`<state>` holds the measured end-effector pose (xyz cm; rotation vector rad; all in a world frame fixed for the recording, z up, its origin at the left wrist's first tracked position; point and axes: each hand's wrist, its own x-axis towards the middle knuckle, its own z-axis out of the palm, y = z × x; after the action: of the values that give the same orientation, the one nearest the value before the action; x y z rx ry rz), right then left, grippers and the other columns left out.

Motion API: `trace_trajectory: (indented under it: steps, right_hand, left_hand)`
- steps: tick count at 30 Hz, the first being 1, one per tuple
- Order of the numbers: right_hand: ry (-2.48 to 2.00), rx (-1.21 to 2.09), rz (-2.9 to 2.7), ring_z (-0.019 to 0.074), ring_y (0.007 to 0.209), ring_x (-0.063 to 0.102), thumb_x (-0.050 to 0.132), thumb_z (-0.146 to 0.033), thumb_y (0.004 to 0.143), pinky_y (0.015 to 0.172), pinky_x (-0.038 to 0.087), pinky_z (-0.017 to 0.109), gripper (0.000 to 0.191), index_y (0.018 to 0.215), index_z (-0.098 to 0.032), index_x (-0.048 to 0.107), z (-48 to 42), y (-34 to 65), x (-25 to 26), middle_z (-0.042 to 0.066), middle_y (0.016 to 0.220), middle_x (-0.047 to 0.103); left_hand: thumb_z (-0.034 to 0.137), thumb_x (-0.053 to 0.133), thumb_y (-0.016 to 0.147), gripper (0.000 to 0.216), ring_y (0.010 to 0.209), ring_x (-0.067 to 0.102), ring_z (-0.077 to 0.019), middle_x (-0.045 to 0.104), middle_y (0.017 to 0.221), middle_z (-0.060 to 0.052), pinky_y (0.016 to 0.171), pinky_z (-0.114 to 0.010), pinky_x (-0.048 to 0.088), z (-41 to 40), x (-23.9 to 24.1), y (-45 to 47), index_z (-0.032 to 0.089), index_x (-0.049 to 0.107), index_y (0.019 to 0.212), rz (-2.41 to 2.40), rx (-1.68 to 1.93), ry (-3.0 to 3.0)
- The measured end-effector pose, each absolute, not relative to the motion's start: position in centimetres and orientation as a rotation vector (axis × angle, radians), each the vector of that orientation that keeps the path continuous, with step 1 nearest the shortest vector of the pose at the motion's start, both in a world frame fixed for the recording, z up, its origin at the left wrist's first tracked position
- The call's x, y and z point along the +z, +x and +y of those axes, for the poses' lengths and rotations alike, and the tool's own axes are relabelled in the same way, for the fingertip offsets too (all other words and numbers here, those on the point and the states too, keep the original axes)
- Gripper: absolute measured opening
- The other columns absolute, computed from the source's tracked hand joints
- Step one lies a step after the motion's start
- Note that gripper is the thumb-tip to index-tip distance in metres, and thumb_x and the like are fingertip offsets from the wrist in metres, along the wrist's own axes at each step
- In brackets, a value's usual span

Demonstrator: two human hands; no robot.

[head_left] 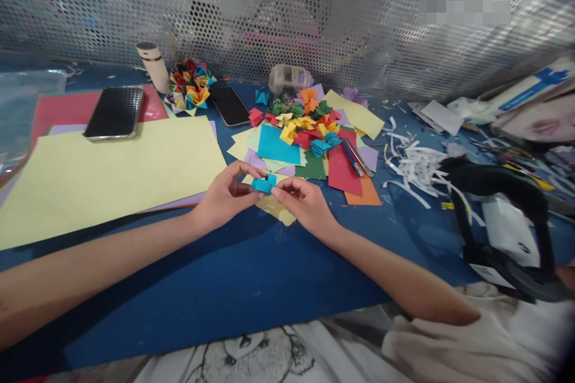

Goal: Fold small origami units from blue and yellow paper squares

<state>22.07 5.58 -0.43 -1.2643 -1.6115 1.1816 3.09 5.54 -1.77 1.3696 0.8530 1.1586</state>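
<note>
Both my hands meet over the blue table (233,275) and pinch a small folded blue paper piece (264,184). My left hand (223,196) grips its left side with thumb and fingers closed. My right hand (302,200) pinches its right side. A crumpled yellow paper (276,209) lies under my hands. Just beyond lies a heap of folded coloured paper pieces (305,122) on loose coloured squares, with a turquoise square (278,145) nearest.
A big pale yellow sheet (103,173) covers the left, with a phone (113,112) on it. A second phone (230,105), a multicoloured paper flower ball (189,87), a white cylinder (153,66), a jar (290,79), white paper strips (413,167) and black headphones (503,221) surround the work spot.
</note>
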Motion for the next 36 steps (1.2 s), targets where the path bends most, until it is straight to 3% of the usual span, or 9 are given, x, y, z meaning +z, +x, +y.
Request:
trace_trajectory:
  steps: [7, 14, 20, 22, 28, 34, 36]
  right_hand:
    - [-1.236, 1.193, -1.561, 0.0134, 0.069, 0.061, 0.069, -0.038, 0.076, 0.061, 0.047, 0.024, 0.022, 0.075, -0.017, 0.063, 5.3, 22.1, -0.5, 0.002, 0.075, 0.065]
    - [-1.171, 1.117, -1.611, 0.0139, 0.072, 0.065, 0.068, -0.035, 0.079, 0.063, 0.053, 0.024, 0.018, 0.078, -0.018, 0.063, 5.1, 21.9, -0.6, 0.003, 0.083, 0.066]
    - [-1.106, 0.968, -1.654, 0.0141, 0.069, 0.066, 0.068, -0.028, 0.079, 0.066, 0.057, 0.025, 0.011, 0.075, -0.018, 0.064, 4.9, 21.7, -0.5, 0.002, 0.075, 0.069]
    - [-1.094, 0.924, -1.688, 0.0142, 0.07, 0.067, 0.068, -0.025, 0.078, 0.066, 0.057, 0.024, 0.009, 0.073, -0.018, 0.066, 4.8, 21.8, -0.4, 0.003, 0.076, 0.07]
    - [-1.13, 0.887, -1.784, 0.0129, 0.065, 0.067, 0.066, -0.019, 0.075, 0.063, 0.055, 0.022, 0.005, 0.072, -0.016, 0.068, 4.6, 22.0, -0.1, 0.003, 0.072, 0.071]
    - [-1.122, 0.886, -1.853, 0.0128, 0.063, 0.065, 0.064, -0.018, 0.075, 0.061, 0.054, 0.023, 0.006, 0.069, -0.017, 0.066, 4.5, 22.1, 0.2, 0.002, 0.07, 0.069]
    - [-1.114, 0.874, -1.877, 0.0132, 0.063, 0.065, 0.064, -0.018, 0.074, 0.061, 0.054, 0.023, 0.006, 0.068, -0.017, 0.065, 4.5, 22.1, 0.3, 0.002, 0.069, 0.068]
  left_hand:
    - [0.022, 0.074, 0.076, 0.026, 0.096, 0.063, -0.0156, 0.061, 0.114, -0.006, 0.078, -0.026, 0.055, 5.4, -1.3, 3.1, 0.018, 0.054, 0.092, 0.801, 1.136, 1.374]
    - [0.023, 0.073, 0.078, 0.022, 0.108, 0.059, -0.0179, 0.061, 0.111, -0.006, 0.076, -0.023, 0.053, 5.3, -1.1, 3.1, 0.018, 0.055, 0.09, 0.851, 1.152, 1.331]
    - [0.02, 0.071, 0.078, 0.022, 0.08, 0.061, -0.0086, 0.056, 0.117, -0.003, 0.066, -0.021, 0.05, 5.2, -1.0, 3.2, 0.019, 0.051, 0.087, 0.844, 1.1, 1.307]
    - [0.021, 0.071, 0.078, 0.023, 0.08, 0.061, -0.0087, 0.054, 0.121, -0.003, 0.067, -0.022, 0.05, 5.2, -0.9, 3.3, 0.018, 0.049, 0.083, 0.848, 1.064, 1.295]
    - [0.024, 0.075, 0.076, 0.03, 0.067, 0.056, -0.0064, 0.056, 0.084, 0.003, 0.06, -0.019, 0.047, 5.1, -1.1, 3.4, 0.018, 0.046, 0.075, 0.92, 1.028, 1.31]
    - [0.03, 0.074, 0.078, 0.031, 0.074, 0.062, -0.012, 0.063, 0.09, 0.0, 0.063, -0.023, 0.051, 5.0, -1.4, 3.2, 0.021, 0.057, 0.102, 0.953, 1.014, 1.45]
    - [0.033, 0.073, 0.079, 0.029, 0.08, 0.064, -0.0148, 0.066, 0.096, -0.004, 0.067, -0.025, 0.053, 4.9, -1.3, 3.3, 0.02, 0.064, 0.102, 0.992, 0.972, 1.503]
